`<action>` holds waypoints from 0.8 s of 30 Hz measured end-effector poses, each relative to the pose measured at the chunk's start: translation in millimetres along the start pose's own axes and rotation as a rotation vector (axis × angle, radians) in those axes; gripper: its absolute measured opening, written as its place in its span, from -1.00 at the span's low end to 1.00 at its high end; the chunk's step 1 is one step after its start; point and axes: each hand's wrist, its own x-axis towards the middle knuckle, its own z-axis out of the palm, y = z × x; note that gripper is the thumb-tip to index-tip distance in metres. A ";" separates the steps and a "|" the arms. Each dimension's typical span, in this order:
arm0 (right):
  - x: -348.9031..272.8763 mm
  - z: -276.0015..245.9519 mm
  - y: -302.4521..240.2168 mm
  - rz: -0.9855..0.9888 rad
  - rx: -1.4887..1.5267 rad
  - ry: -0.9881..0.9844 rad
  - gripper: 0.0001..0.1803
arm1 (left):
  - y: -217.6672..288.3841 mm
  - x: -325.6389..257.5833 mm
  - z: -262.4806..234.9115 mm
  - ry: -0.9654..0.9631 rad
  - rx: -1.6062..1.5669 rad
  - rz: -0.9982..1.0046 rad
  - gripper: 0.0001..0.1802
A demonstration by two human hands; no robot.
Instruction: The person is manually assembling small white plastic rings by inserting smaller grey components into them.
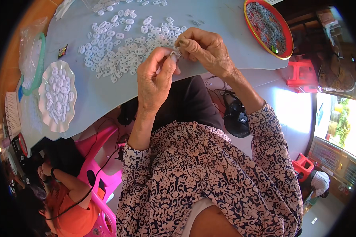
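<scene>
Both hands meet above the table's near edge. My left hand [156,77] is closed, thumb and forefinger pinching a small white plastic piece [175,53]. Against that piece my right hand [207,51] is also closed, its thumb and fingertips pressed together. Whatever sits between the right fingertips is too small to make out. Just beyond and left of the hands spreads a loose pile of white oval plastic pieces [124,59], many with holes in them.
A white scalloped dish [73,112] of similar pieces stands at the left. A red basin [289,41] with many small grey parts is far right. A small dark packet [62,51] lies near the dish. A person in orange [81,213] sits lower left by a pink chair [91,166].
</scene>
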 end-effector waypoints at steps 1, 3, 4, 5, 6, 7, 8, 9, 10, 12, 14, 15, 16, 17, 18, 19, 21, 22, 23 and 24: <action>-0.5 -1.0 3.5 -0.017 -0.009 0.006 -0.74 | -0.6 0.1 0.0 -0.007 -0.016 -0.014 -0.88; -1.2 -0.3 3.2 -0.033 -0.017 0.011 -0.74 | -2.2 -0.1 -0.3 -0.004 -0.027 -0.019 -0.88; -1.8 1.9 -1.3 -0.052 0.015 -0.010 -0.75 | -2.9 -0.3 -0.9 0.002 -0.036 -0.024 -0.87; -1.7 3.4 -3.3 -0.071 0.047 -0.031 -0.75 | -3.2 -0.4 -1.3 0.004 -0.035 -0.025 -0.87; -1.9 2.6 -1.8 -0.070 0.047 -0.031 -0.75 | -2.7 -0.2 -0.3 0.004 -0.043 -0.012 -0.87; -2.2 1.6 1.1 -0.064 0.010 -0.015 -0.76 | -2.3 -0.1 0.7 0.005 -0.051 0.000 -0.87; -2.5 1.1 3.4 -0.058 -0.027 0.000 -0.76 | -1.7 0.1 2.1 0.005 -0.050 -0.001 -0.87; -3.2 1.7 4.5 -0.057 -0.025 -0.001 -0.76 | -1.0 0.3 3.5 0.009 -0.058 0.008 -0.87; -4.8 3.0 4.7 -0.083 0.023 0.024 -0.77 | -0.4 0.4 4.5 0.014 -0.066 0.016 -0.87; -6.7 5.8 4.2 -0.114 0.073 0.047 -0.78 | 0.7 0.9 4.9 0.013 -0.049 0.008 -0.87; -6.9 7.9 2.9 -0.074 0.036 0.089 -0.80 | 1.7 2.4 3.9 0.013 -0.030 0.006 -0.86; -6.9 8.6 3.4 -0.080 0.039 0.088 -0.80 | 1.5 2.5 3.2 0.008 -0.045 -0.003 -0.86; -6.9 9.1 4.5 -0.092 0.030 0.087 -0.81 | 1.1 2.6 2.7 0.003 -0.059 -0.012 -0.85; -6.5 9.4 5.7 -0.105 0.020 0.086 -0.82 | -0.1 3.1 3.2 0.005 -0.054 -0.008 -0.85; -6.5 9.2 6.8 -0.110 0.024 0.085 -0.82 | -1.3 3.4 4.8 0.011 -0.111 -0.009 -0.85; -6.3 8.8 8.2 -0.138 0.060 0.062 -0.83 | -1.1 4.0 5.4 0.018 -0.168 -0.010 -0.84; -5.1 9.4 12.3 -0.172 0.101 0.038 -0.83 | 5.4 3.2 -0.3 -0.017 -0.069 -0.037 -0.85; -4.4 10.1 15.1 -0.207 0.105 0.070 -0.84 | 9.5 3.9 -3.2 -0.054 0.025 -0.068 -0.85; -3.8 9.7 16.2 -0.242 0.109 0.103 -0.85 | 12.7 7.1 -4.3 -0.054 0.033 -0.065 -0.85; -5.0 10.3 13.2 -0.249 0.115 0.104 -0.85 | 14.4 11.1 -6.2 0.006 0.180 0.058 -0.86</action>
